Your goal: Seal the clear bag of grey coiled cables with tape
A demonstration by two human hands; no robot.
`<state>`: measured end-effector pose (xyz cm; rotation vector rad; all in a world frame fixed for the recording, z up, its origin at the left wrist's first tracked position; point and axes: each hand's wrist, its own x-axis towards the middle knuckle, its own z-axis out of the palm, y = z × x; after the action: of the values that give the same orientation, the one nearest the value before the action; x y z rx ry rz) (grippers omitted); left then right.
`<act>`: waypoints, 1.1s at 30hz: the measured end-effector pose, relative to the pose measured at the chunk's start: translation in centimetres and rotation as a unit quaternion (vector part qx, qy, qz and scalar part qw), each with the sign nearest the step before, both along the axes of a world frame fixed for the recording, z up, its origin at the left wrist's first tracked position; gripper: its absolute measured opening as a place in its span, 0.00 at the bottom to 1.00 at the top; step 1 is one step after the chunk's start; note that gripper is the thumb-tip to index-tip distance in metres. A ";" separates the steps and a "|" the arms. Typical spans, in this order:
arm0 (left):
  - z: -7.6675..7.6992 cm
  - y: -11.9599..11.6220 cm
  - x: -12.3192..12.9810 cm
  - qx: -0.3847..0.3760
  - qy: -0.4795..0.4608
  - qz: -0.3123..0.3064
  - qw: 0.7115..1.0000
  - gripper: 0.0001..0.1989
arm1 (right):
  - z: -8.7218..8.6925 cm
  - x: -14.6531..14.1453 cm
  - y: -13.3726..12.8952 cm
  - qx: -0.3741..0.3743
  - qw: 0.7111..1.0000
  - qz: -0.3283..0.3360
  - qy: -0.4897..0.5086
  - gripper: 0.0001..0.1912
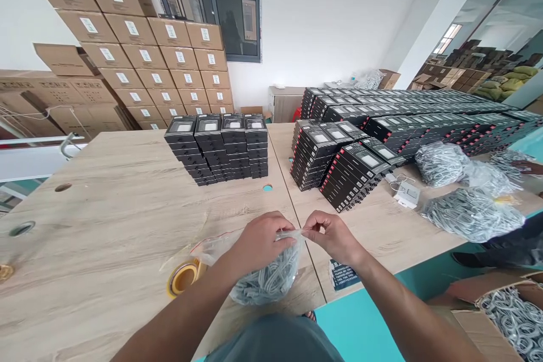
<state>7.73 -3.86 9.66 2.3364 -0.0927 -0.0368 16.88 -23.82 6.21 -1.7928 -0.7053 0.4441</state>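
Note:
A clear plastic bag (267, 285) full of coiled grey cables lies on the wooden table close to my body. My right hand (333, 237) pinches the edge of the bag's mouth between thumb and fingertips. Curled over the top of the same bag is my left hand (265, 240), its thumb and fingers on the plastic near the mouth; the fingertips are partly hidden. A roll of yellow tape (183, 279) stands left of the bag, by a loose piece of clear plastic (216, 246). A dark printed card (343, 274) lies below my right wrist.
Black boxes stand in stacks at mid-table (229, 150) and in long rows (424, 119) at right. More cable bags (473, 215) and a white device (407, 195) lie right. An open carton of cables (517, 317) is lower right. Cartons (173, 62) line the wall. Another person's hand shows far right.

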 end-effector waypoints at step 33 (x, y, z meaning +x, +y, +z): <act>-1.1 1.2 0.3 0.070 -0.069 -0.024 0.995 0.15 | 0.5 -0.7 1.5 0.017 0.998 0.016 -0.061 0.04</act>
<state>8.06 -2.65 8.57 2.4759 -0.2209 0.0986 16.14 -22.37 6.70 -1.7895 -0.8232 0.3435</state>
